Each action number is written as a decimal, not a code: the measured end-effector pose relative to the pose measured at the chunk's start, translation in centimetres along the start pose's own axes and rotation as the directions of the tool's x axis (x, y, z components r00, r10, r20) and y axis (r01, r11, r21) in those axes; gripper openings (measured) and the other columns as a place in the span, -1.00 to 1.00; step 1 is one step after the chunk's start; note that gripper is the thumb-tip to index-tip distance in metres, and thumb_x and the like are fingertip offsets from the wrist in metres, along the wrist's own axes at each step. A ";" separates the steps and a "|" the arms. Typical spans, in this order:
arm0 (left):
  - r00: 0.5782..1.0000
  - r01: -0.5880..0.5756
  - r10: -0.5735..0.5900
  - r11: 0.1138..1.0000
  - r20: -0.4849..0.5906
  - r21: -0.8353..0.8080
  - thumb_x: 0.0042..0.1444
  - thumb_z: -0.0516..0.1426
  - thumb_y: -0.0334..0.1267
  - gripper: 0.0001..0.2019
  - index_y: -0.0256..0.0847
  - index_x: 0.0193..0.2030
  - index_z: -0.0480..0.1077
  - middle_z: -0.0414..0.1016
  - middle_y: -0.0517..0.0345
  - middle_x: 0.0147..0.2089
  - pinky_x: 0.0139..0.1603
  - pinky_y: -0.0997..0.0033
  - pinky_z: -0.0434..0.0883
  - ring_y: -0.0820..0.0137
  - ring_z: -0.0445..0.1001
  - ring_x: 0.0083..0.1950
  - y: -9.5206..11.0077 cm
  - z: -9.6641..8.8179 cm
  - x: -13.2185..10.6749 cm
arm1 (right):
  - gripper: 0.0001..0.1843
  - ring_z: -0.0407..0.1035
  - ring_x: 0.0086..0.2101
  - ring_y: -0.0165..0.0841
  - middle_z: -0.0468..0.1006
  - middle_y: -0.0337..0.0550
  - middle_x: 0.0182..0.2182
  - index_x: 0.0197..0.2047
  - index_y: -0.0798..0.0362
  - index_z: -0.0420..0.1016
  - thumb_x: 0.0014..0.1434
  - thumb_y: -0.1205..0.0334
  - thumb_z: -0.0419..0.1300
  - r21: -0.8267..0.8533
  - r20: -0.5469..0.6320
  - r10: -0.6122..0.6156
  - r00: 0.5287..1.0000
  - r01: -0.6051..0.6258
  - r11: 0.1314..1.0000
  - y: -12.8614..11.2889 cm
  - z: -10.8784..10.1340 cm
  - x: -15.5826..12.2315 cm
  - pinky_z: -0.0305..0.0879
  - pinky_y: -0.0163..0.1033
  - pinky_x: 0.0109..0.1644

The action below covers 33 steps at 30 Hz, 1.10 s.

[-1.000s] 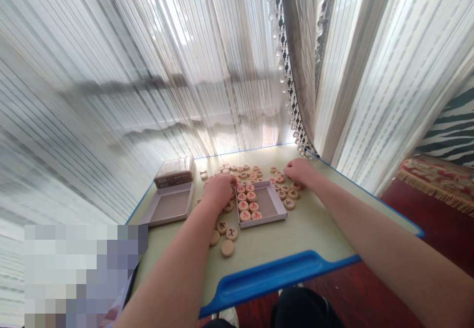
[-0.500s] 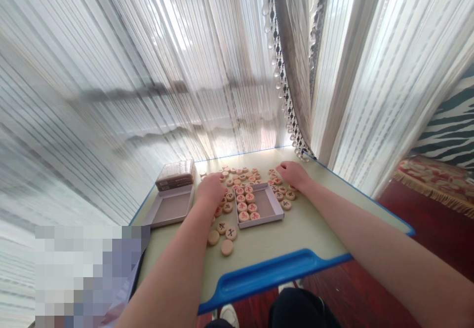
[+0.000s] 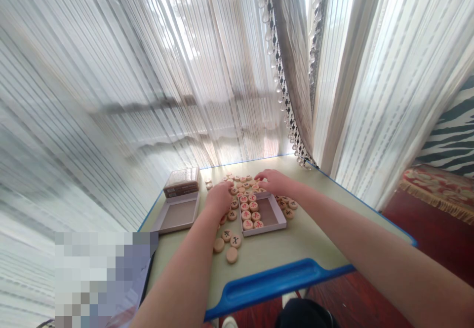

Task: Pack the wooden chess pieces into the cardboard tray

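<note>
Round wooden Chinese chess pieces [image 3: 232, 255] with red or black characters lie scattered over the table. In the middle stands a shallow open box tray [image 3: 267, 212]. Two columns of red-marked pieces [image 3: 246, 215] fill its left part, and its right part shows bare bottom. My left hand [image 3: 219, 198] rests low among the pieces left of the tray. Its fingers are curled, and what they hold, if anything, is hidden. Beyond the tray's far edge, my right hand [image 3: 274, 182] reaches over loose pieces with its fingers stretched apart, and no piece shows in its grasp.
At the far left, a patterned box [image 3: 182, 181] sits behind an empty box lid [image 3: 179, 214]. The table [image 3: 314, 234] has a blue rim with a molded groove [image 3: 272, 276] at the near edge. Sheer curtains [image 3: 148, 96] hang behind it.
My right hand has moved left from the pieces beyond the tray's right corner to those behind it, and its fingers have spread. My left hand stays among the pieces. The view has shifted slightly.
</note>
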<state>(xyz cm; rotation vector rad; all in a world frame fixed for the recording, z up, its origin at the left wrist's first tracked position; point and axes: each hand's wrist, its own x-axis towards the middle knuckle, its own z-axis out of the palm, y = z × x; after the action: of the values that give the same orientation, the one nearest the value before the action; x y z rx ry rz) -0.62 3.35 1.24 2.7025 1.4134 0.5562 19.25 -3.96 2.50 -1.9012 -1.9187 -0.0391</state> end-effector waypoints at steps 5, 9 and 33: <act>0.977 -0.191 0.198 0.978 0.075 -0.090 -0.04 -0.02 -0.52 -0.53 -0.07 -0.02 0.44 0.40 0.22 0.11 0.21 0.38 0.17 0.36 0.23 0.21 0.0 0.6 0.4 | -0.66 0.27 -0.02 -0.26 0.47 -0.17 -0.02 -0.08 -0.02 0.51 0.17 0.22 -0.03 -0.026 0.034 -0.084 0.996 0.085 0.996 0.7 1.5 1.2 0.13 -0.19 0.08; 0.980 -0.178 0.183 0.981 0.074 -0.073 0.02 -0.03 -0.46 -0.58 -0.06 -0.03 0.44 0.42 0.15 0.08 0.11 0.38 0.26 0.33 0.35 0.10 0.1 0.6 0.5 | -0.64 0.28 -0.06 -0.26 0.50 -0.15 -0.06 -0.07 -0.01 0.50 0.20 0.18 -0.05 -0.041 0.051 -0.118 0.992 0.120 0.992 2.5 1.8 0.4 0.14 -0.17 0.08; 0.995 -0.095 0.098 0.992 0.026 -0.088 0.03 -0.05 -0.38 -0.70 -0.15 -0.23 0.50 0.53 0.13 -0.17 -0.05 0.42 0.33 0.34 0.42 -0.13 2.3 -0.9 -0.8 | -0.75 0.27 -0.17 -0.23 0.57 -0.13 -0.33 -0.23 -0.04 0.53 0.11 0.26 0.05 -0.136 0.030 0.025 0.999 -0.021 0.991 3.4 0.6 -0.3 0.18 -0.20 -0.09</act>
<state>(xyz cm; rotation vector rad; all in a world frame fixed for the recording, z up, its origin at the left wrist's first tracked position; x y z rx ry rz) 0.46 1.21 2.30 2.7098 1.2268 0.5652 22.29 -3.85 0.95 -2.0230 -1.9595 -0.1362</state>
